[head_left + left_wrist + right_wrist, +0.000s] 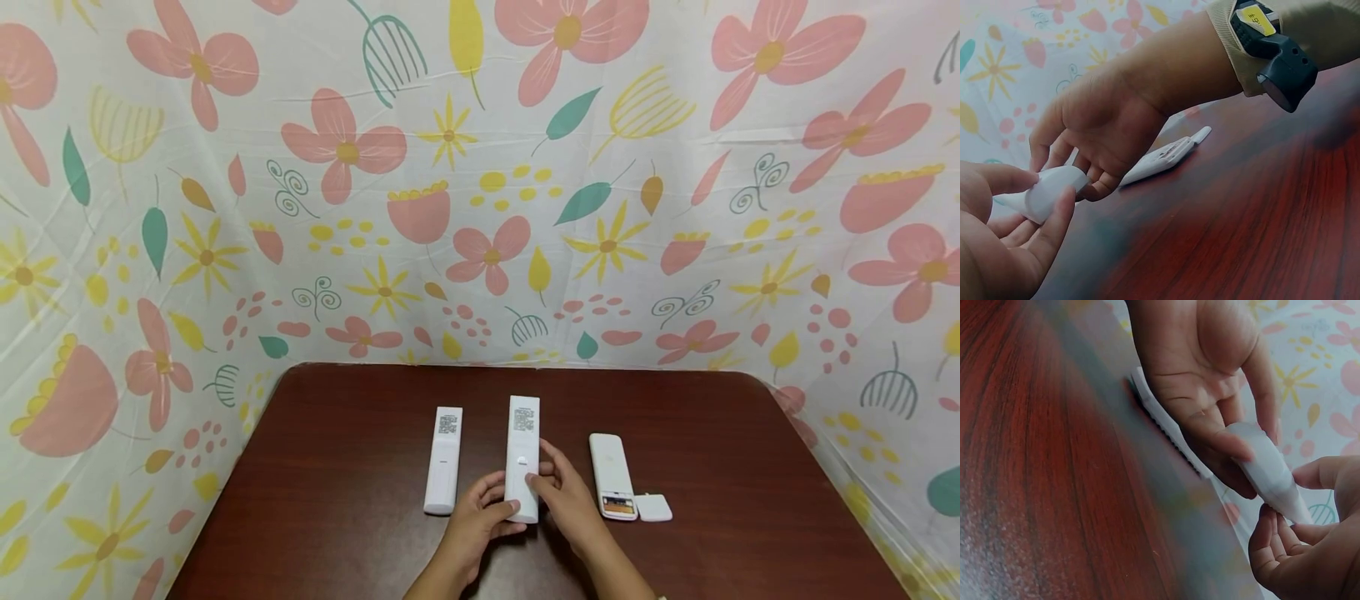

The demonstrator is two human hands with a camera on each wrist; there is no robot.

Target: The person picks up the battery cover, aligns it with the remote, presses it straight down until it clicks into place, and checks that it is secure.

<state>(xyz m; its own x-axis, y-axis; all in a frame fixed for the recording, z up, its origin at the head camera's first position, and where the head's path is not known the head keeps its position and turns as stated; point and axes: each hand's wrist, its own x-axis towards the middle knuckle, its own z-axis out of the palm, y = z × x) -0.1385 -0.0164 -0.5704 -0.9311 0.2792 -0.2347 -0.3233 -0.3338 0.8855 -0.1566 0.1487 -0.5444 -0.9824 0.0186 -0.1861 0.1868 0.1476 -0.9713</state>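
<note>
A white remote control (522, 454) is held up between both hands, its back with a printed label toward the head camera. The left hand (476, 521) grips its lower end, thumb across the back edge. From the other side the right hand (573, 504) holds it, with the thumb on the back below a small notch and the fingers behind. In the left wrist view the remote's rounded end (1054, 190) shows between the left thumb and fingers. The remote's front is hidden in the head view.
Left of the hands, a second white remote (443, 462) lies back up on the dark wooden table (352, 467). On the right lies another white remote (611, 462), its battery compartment (618, 504) uncovered with batteries inside. A white cover (654, 507) lies beside it. Floral cloth (480, 317) hangs behind.
</note>
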